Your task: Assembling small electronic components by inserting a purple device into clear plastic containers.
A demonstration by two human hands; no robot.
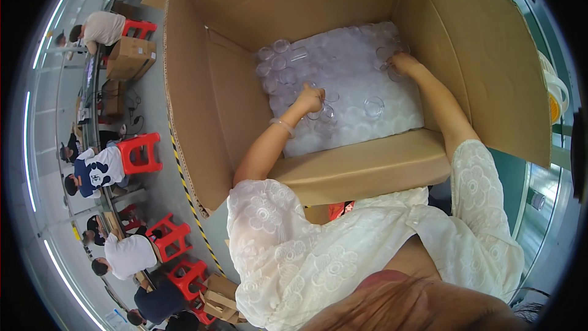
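Our left hand and right hand curl among clear cups in a cardboard box; whether they pinch any, we cannot tell. High walls likely keep them contained. Beyond stand red stools.

Head-worn wide fisheye, L one of the pair, aimed steeply down into the box. Pretty close tbh: box fills most of mid frame, L hand + R hand both inside, blouse along the bottom. Stools etc. way farther off, toward L rim.
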